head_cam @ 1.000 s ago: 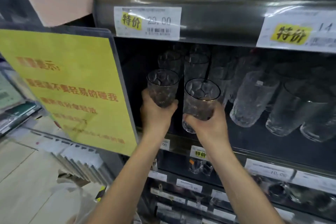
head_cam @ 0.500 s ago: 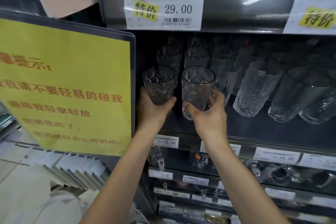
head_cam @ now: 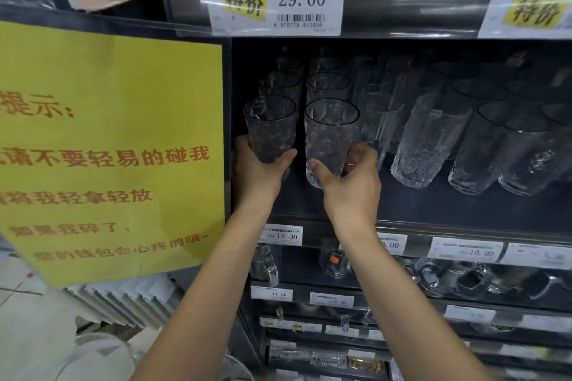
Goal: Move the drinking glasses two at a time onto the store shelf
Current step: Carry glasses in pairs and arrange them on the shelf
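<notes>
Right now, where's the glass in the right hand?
Head view, centre: the glass is upright in the right hand, just right of the other held glass, before the shelved glasses.

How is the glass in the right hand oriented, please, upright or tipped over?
Upright: the glass has its open rim on top, its base below, where the right hand grips it.

On the shelf (head_cam: 433, 204), at its left end, the left glass (head_cam: 270, 130) is at 9 o'clock of the right glass (head_cam: 329, 139). The left grip (head_cam: 258, 176) and right grip (head_cam: 349, 185) hold them from 6 o'clock. More glasses (head_cam: 328, 85) stand behind at 12 o'clock and tall glasses (head_cam: 430, 139) at 3 o'clock. A sign (head_cam: 108, 148) is at 9 o'clock, and mugs (head_cam: 464, 281) are on the shelf below.
</notes>
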Demonstrator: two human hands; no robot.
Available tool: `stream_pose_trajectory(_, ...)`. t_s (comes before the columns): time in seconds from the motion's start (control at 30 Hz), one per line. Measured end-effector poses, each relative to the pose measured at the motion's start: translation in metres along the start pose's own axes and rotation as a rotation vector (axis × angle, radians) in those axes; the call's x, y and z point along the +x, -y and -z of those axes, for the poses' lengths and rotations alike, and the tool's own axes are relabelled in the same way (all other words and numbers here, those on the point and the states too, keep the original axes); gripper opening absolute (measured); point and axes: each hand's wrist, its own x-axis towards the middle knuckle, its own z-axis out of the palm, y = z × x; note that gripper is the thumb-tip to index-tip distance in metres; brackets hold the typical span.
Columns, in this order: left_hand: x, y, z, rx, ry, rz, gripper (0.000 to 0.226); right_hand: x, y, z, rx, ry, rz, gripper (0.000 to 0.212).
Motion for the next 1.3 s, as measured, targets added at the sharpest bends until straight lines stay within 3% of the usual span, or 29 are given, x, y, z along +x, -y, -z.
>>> stream_pose_trajectory(0.43, 0.002, 0.001, -0.002, -0.074, -0.013, -0.013, 0.06, 0.004, 0.001, -0.005, -0.077, -0.056, -0.022, 0.041)
stream_pose_trajectory(1.3, 0.004, 0.006, 0.001, -0.134, 0.019, -0.08, 0.046, 0.002, 0.004, -0.017, -0.203, -0.103, -0.058, 0.052)
